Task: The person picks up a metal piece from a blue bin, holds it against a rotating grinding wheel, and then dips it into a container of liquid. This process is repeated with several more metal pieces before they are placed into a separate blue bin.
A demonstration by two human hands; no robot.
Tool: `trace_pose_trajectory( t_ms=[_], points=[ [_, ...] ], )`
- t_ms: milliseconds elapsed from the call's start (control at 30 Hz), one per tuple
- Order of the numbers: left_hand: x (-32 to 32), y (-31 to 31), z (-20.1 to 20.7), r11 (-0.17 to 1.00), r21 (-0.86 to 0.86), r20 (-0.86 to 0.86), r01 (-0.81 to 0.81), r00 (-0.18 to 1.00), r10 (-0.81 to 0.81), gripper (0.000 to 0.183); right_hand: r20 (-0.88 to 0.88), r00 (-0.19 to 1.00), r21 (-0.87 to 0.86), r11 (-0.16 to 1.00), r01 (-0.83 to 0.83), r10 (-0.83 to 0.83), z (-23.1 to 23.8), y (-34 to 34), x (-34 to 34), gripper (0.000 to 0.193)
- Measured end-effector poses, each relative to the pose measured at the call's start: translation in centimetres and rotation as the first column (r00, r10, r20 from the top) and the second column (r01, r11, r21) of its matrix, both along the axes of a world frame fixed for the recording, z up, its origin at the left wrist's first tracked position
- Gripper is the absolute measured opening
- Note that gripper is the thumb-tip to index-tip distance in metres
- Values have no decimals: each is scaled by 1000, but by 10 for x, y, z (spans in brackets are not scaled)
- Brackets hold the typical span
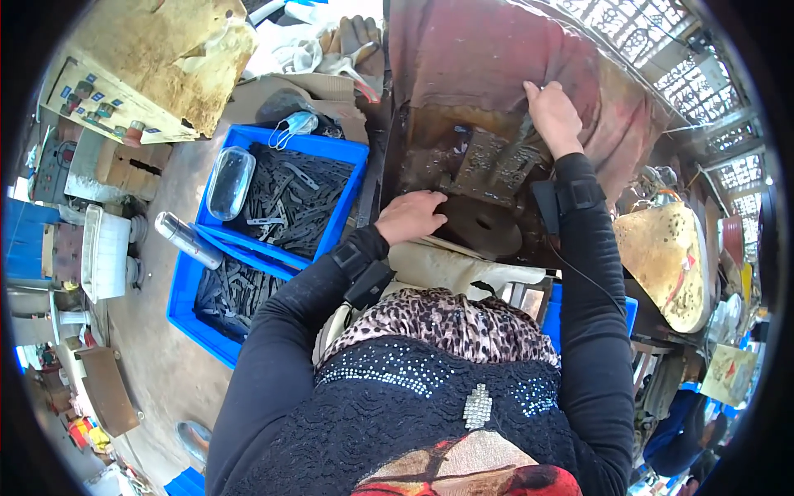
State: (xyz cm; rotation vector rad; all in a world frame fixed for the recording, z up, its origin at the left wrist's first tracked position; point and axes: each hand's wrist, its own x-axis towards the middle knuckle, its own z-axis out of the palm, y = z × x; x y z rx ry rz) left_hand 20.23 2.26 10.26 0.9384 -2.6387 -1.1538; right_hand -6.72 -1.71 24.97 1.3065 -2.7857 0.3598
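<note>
The biggest thing I have in view is the reddish cloth (496, 50), stained and draped along the back of a wet, dirty machine bay straight ahead of the wearer. Up on the left I see a yellowed box-shaped cabinet (157, 58) with a row of knobs along its lower face. Off to the right sits a pale yellow, spotted panel (666, 264) with rounded corners.

Next in size are two blue bins, the upper bin (357, 178) overlapping the lower bin (203, 343), both to the wearer's left. In the bay, I make out a wet, speckled metal block (488, 165), and just on its near side a dark round disc (496, 236) with a hole in the middle.

Now the hands. The left hand (411, 217) reaches to the disc's left edge, fingers pointing right; I can't tell whether it grips anything. The right hand (552, 116) is above and right of the block, against the cloth, fingers bent; what they close on, if anything, I can't make out.

Smaller still, a clear lidded case (230, 183) and a silver flask (188, 240) rest at the upper bin's left side. A pale blue face mask (294, 124) lies by its far rim. Smallest are the thin dark strips (306, 194) heaped in both bins.
</note>
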Motion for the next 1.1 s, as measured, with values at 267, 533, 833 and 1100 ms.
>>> trace_pose_trajectory(
  t_ms=[267,533,833,1100],
  points=[
    [-9,2,11,998,40,133,-39,991,33,48,27,997,-48,997,-68,69,-5,4,-10,60],
    [-16,6,9,998,14,179,-65,982,61,47,-5,994,-68,992,-106,106,-9,7,-19,60],
    [-19,6,9,996,61,214,-71,975,56,48,-6,993,-87,989,-121,121,-10,10,-23,60],
    [-17,7,-3,995,-16,109,-101,989,102,46,5,992,-102,986,-129,130,-8,12,-22,59]
  ],
)
